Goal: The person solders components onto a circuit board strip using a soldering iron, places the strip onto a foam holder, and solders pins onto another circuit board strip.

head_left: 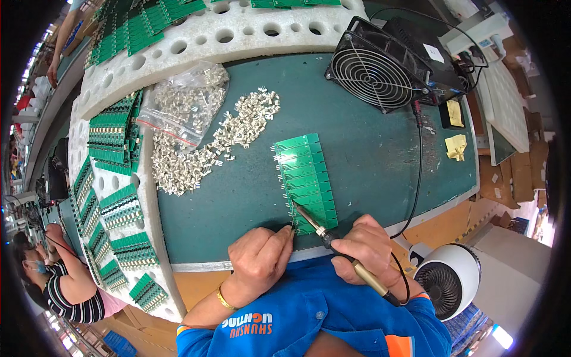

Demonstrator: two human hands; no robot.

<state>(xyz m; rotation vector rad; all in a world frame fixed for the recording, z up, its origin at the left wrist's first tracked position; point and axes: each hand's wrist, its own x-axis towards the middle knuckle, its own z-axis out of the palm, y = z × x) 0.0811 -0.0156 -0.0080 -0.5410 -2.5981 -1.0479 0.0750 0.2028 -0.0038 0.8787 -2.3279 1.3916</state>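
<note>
My right hand (366, 247) grips a soldering iron (375, 282) with a metal shaft and a gold-coloured handle. Its tip rests at the left edge of a green circuit board panel (312, 178), among white pin connectors lining that edge. Beside the panel's lower left corner, my left hand (259, 256) is closed, thumb and forefinger pinching something thin that I cannot make out. Loose white connectors (178, 169) lie heaped left of the panel, next to a clear bag (184, 104) of more connectors.
White foam racks (163, 285) hold boards along the left and back. A black fan (372, 71) with a cable, a yellow sponge (455, 113) and crumpled yellow piece (455, 146) sit right. A white round fan (446, 279) stands lower right. A co-worker (74, 285) works at left.
</note>
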